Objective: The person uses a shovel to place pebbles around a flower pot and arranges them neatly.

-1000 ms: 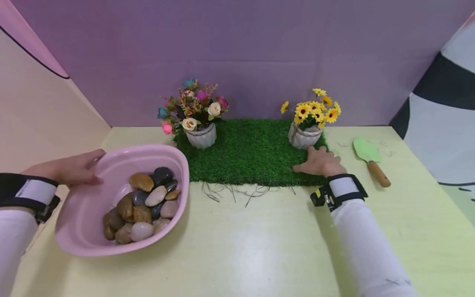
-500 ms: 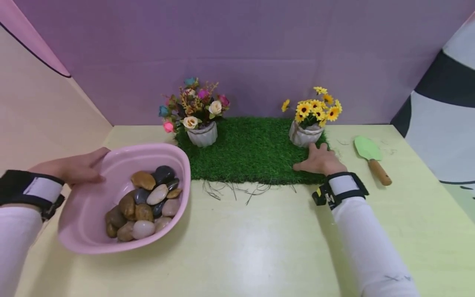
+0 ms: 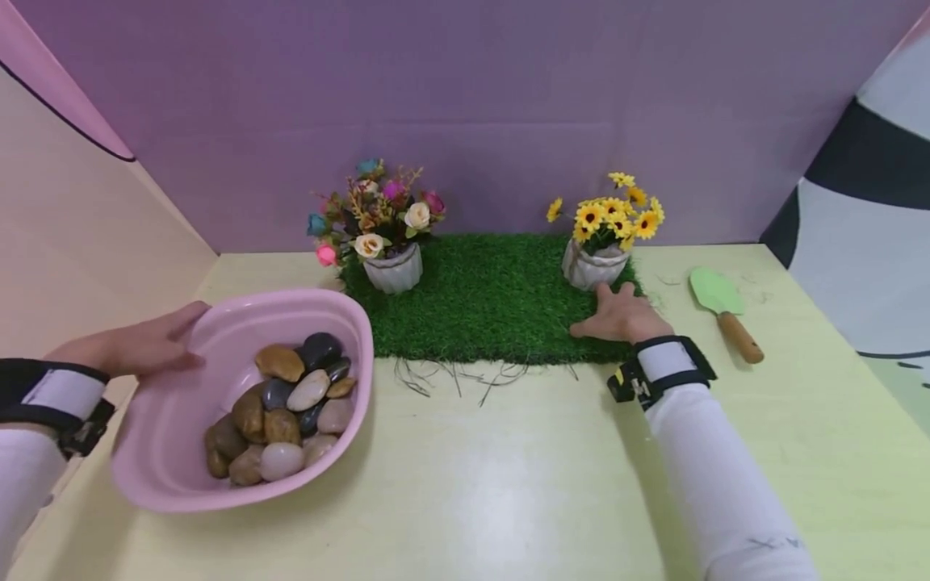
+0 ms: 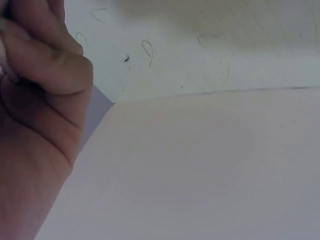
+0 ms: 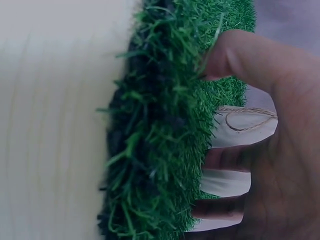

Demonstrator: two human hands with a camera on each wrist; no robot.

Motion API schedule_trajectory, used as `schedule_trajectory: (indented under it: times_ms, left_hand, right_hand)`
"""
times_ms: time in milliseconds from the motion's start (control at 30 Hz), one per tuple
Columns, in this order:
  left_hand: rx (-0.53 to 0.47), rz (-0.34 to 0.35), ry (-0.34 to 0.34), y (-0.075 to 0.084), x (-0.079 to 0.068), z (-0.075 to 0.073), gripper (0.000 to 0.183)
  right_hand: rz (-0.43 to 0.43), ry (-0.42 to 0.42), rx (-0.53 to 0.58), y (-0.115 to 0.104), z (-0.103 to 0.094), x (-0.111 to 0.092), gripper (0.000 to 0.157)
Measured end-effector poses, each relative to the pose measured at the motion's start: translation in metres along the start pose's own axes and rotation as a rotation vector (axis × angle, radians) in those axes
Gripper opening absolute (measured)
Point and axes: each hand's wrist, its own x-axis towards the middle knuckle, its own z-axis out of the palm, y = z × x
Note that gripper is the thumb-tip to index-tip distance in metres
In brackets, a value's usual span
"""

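Fingers of your left hand (image 3: 156, 345) pinch the rim of the pink basin (image 3: 165, 436), left of the grass mat (image 3: 487, 307) and nearer you, in the head view; stones (image 3: 282, 461) lie inside it. Your right hand (image 3: 626, 315) touches the mat's near right part, fingers spread, with a white flower pot (image 3: 594, 273) on the mat beyond. Left wrist view: curled fingers, their hold cut off. Right wrist view: thumb and fingers apart, tips against the mat's blades.

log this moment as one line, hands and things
left hand: grips tub of stones | right hand: on grass mat | flower pots: on mat | trowel: on table, right of mat
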Motion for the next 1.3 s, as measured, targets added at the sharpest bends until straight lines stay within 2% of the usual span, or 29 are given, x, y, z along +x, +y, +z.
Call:
schedule_trajectory:
  times_ms: [367, 467, 633, 767, 867, 967, 1100, 1300]
  left_hand:
    - [-0.068, 0.05, 0.042, 0.003, -0.006, 0.012, 0.044]
    - [-0.062, 0.055, 0.09, 0.004, -0.006, 0.017, 0.04]
    - [0.005, 0.053, 0.216, 0.004, -0.004, 0.028, 0.031]
    - [0.058, 0.028, 0.306, 0.006, -0.003, 0.034, 0.028]
    - [0.086, -0.003, 0.347, 0.008, -0.003, 0.035, 0.029]
    - [0.128, -0.016, 0.363, 0.008, -0.002, 0.034, 0.03]
    - [0.184, 0.014, 0.359, 0.007, 0.0, 0.034, 0.027]
    - [0.201, 0.027, 0.35, 0.007, -0.001, 0.038, 0.024]
  right_hand:
    - [-0.007, -0.041, 0.017, -0.001, -0.004, -0.003, 0.097]
    - [-0.001, -0.051, 0.013, -0.002, -0.005, -0.004, 0.097]
    - [0.006, -0.079, 0.007, -0.004, -0.006, -0.006, 0.099]
    - [0.013, -0.09, 0.018, -0.004, -0.006, -0.006, 0.1]
    - [0.018, -0.087, 0.008, -0.003, -0.006, -0.006, 0.1]
    - [0.02, -0.093, 0.0, -0.003, -0.006, -0.006, 0.101]
    - [0.021, -0.104, -0.002, -0.002, -0.006, -0.006, 0.101]
    - [0.014, -0.104, -0.009, -0.003, -0.006, -0.004, 0.1]
